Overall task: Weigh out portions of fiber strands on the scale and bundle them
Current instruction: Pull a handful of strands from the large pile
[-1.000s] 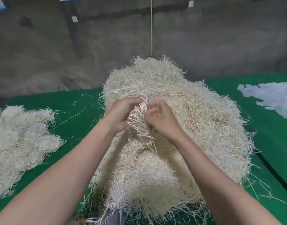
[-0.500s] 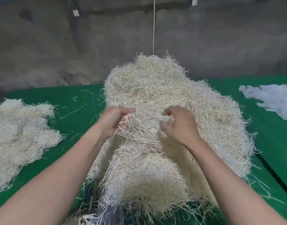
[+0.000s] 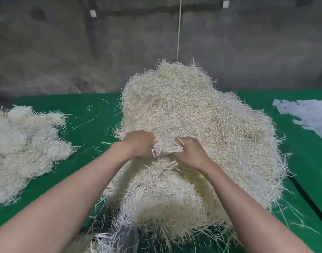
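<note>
A tall heap of pale fiber strands [image 3: 193, 114] fills the middle of the green table [image 3: 94, 114]. My left hand [image 3: 138, 143] and my right hand [image 3: 191, 152] sit close together on the near face of the heap. Each grips a tuft of strands [image 3: 164, 149], fingers curled in and partly buried in the fibers. A grey object [image 3: 127, 238], possibly the scale, shows under the heap's near edge, mostly covered by strands.
A second, lower pile of fibers [image 3: 25, 147] lies at the left. Pale paper strips [image 3: 309, 115] are spread at the far right. A dark seam [image 3: 309, 199] crosses the table at the right. A grey wall [image 3: 65, 52] stands behind, with a white cord [image 3: 178, 28] hanging down.
My hands, apart half a second ago, have come back together and lower on the heap, gripping a fresh tuft between them.
</note>
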Action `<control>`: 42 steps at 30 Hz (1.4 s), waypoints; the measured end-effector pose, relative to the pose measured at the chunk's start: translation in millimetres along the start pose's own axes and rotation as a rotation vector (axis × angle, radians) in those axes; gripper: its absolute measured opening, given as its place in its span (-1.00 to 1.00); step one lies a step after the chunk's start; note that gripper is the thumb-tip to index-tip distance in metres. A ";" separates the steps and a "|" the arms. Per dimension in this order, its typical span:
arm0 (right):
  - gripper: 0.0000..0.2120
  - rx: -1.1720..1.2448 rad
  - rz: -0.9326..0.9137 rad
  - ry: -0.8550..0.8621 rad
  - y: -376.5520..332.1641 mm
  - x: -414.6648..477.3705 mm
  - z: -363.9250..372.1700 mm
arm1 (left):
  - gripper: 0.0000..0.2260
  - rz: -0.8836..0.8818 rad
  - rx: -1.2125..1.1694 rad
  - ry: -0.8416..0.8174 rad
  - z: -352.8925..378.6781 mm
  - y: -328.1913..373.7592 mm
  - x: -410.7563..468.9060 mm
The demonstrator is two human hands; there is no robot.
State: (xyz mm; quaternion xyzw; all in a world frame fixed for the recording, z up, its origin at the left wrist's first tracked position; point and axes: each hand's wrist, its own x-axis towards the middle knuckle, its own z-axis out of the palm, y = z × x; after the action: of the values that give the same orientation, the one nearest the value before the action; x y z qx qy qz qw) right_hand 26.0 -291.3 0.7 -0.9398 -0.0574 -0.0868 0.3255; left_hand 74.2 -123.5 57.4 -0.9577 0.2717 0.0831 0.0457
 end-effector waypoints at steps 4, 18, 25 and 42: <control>-0.71 -0.426 0.089 -0.088 39.0 -5.1 -10.9 | -0.61 -0.059 -0.052 0.094 0.2 -21.5 7.6; -0.42 -0.420 0.078 0.106 -9.7 9.6 -42.1 | -0.33 -0.313 -0.546 0.249 8.7 -45.8 4.3; -0.87 0.502 0.185 -0.067 -56.3 8.4 -4.7 | -0.74 -0.009 -1.545 0.188 -10.3 -20.7 -9.4; -0.69 -0.393 0.146 0.103 -2.7 -6.9 22.6 | -0.66 -0.390 -1.996 0.468 -13.3 -38.5 -23.0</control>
State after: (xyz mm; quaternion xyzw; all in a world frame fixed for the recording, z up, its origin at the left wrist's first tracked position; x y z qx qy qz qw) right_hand 21.7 -275.5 -16.5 -0.9811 0.0457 -0.1206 0.1440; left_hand 77.0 -80.8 76.3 -0.5796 -0.0777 0.0735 -0.8078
